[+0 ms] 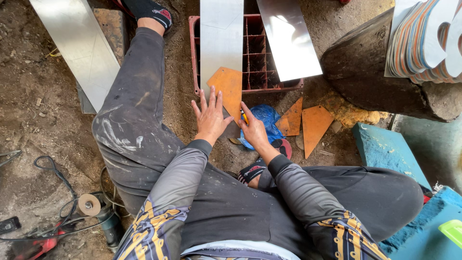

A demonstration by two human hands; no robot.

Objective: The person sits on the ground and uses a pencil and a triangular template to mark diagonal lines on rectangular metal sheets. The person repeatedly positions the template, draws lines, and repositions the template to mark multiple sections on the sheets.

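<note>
Dirt floor all round, an angle grinder (98, 212) lying left. Red crate (262, 62) carries two metal strips (221, 43). Left hand (210, 117), fingers splayed, presses the orange template (230, 89) onto one; right hand (253, 129) pinches a yellow marker (244, 117).

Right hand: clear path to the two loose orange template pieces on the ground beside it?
Probably yes. The right hand rests on the metal strip's edge, and the two orange template pieces lie uncovered on the dirt just to its right, beyond only the blue bag.

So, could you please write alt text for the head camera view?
A seated person's left hand presses an orange template flat on a metal strip lying over a red crate, while the right hand marks along its edge. An angle grinder lies on the dirt.
</note>
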